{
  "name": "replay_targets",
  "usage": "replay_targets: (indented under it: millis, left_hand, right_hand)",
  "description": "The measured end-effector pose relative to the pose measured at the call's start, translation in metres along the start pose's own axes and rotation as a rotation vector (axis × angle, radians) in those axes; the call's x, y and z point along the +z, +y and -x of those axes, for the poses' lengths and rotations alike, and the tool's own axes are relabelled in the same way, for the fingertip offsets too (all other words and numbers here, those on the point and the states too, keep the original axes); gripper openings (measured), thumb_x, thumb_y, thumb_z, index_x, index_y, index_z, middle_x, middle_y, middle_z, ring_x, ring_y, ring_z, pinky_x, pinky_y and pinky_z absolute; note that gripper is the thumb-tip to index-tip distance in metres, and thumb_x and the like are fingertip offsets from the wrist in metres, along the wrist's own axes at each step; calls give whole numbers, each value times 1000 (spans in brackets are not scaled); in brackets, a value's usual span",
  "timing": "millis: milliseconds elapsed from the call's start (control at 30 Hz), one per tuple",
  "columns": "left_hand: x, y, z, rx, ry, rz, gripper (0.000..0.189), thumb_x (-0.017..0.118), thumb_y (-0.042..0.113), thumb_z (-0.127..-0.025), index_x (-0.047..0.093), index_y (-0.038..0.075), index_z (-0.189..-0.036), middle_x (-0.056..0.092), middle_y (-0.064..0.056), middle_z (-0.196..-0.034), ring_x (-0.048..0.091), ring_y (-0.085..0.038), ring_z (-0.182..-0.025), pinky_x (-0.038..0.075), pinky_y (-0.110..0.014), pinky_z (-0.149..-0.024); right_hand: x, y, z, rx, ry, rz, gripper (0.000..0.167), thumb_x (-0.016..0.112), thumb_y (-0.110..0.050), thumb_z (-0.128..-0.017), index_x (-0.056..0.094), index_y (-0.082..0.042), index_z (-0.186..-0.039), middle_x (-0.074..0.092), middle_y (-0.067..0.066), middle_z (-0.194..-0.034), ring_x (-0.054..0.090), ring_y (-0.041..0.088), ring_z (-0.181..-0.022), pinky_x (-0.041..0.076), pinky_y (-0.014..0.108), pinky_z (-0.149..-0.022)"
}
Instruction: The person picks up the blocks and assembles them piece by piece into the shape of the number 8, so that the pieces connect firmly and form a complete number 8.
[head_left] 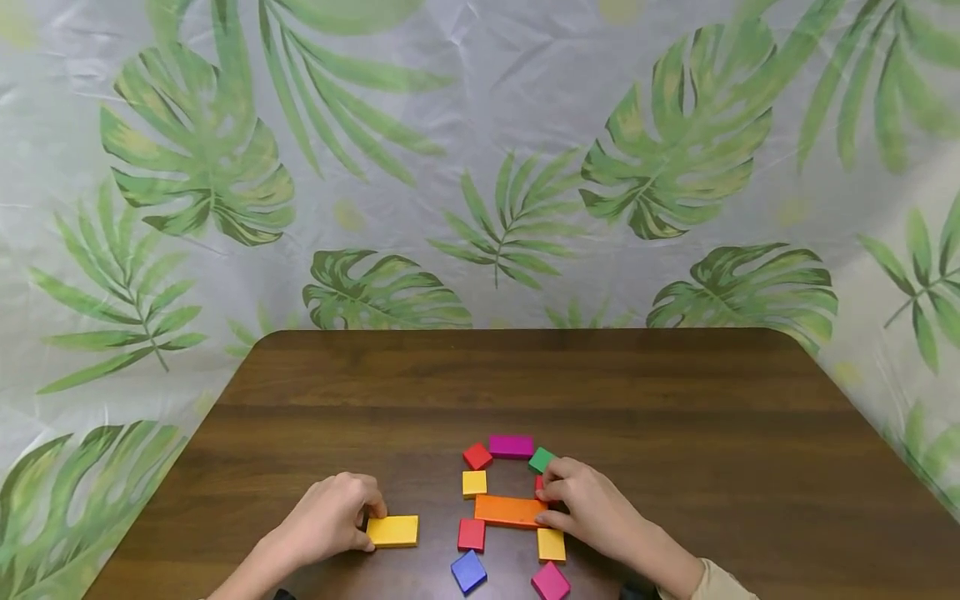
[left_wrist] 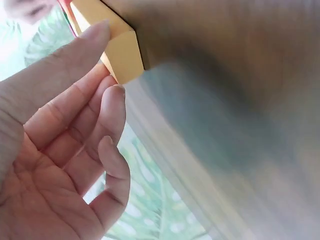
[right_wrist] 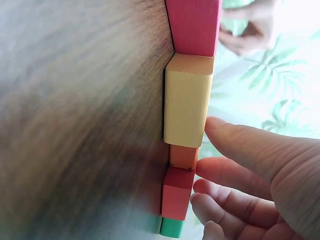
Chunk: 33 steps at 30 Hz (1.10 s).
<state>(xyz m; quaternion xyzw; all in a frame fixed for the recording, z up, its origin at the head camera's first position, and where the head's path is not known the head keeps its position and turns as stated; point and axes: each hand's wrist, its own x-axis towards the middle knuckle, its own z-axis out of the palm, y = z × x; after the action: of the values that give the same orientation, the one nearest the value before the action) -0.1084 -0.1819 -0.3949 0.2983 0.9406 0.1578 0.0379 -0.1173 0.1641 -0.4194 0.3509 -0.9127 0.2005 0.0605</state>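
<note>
My left hand (head_left: 333,517) pinches the left end of a yellow rectangular block (head_left: 397,531) between thumb and fingers, left of a ring of blocks. In the left wrist view, the thumb lies along one side of that yellow block (left_wrist: 125,57). My right hand (head_left: 588,508) has its thumb and index fingertip at the two long edges of an orange block (head_left: 506,511), at its right end. Beside these fingers are a red block (head_left: 538,485), partly hidden, a yellow square block (head_left: 551,545) and a green block (head_left: 540,460).
A magenta block (head_left: 512,447) tops the arrangement. Down its left side run a red block (head_left: 477,456), a yellow square (head_left: 474,483), another red block (head_left: 472,534) and a blue one (head_left: 468,572). A pink block (head_left: 551,581) lies bottom right on the brown table (head_left: 675,417).
</note>
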Motion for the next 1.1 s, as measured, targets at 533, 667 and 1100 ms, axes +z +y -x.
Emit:
replay_targets:
  millis: [533, 667, 1100]
  left_hand:
    - [24, 46, 18, 192, -40, 41, 16, 77, 29, -70, 66, 18, -67, 51, 16, -66, 33, 11, -56, 28, -4, -52]
    - [30, 59, 14, 203, -93, -5, 9, 72, 23, -75, 68, 17, -70, 53, 14, -65, 34, 9, -57, 30, -5, -52]
    - [46, 106, -16, 313, -188, -209, 23, 63, 41, -86, 68, 22, -74, 43, 13, -62, 31, 2, -56, 26, -9, -54]
  right_hand:
    - [-2, 1, 0, -21, 21, 23, 16, 79, -27, -73, 71, -13, -75, 51, -9, -78, 41, 2, -72, 41, 13, -61]
    - [-4, 1, -1, -13, 12, 17, 16, 79, -27, -73, 71, -13, -75, 52, -8, -78, 41, 2, -72, 41, 13, -61]
    - [-3, 0, -1, -10, 16, 19, 16, 78, -27, -74, 71, -13, -76, 50, -9, -78, 40, 1, -72, 39, 13, -60]
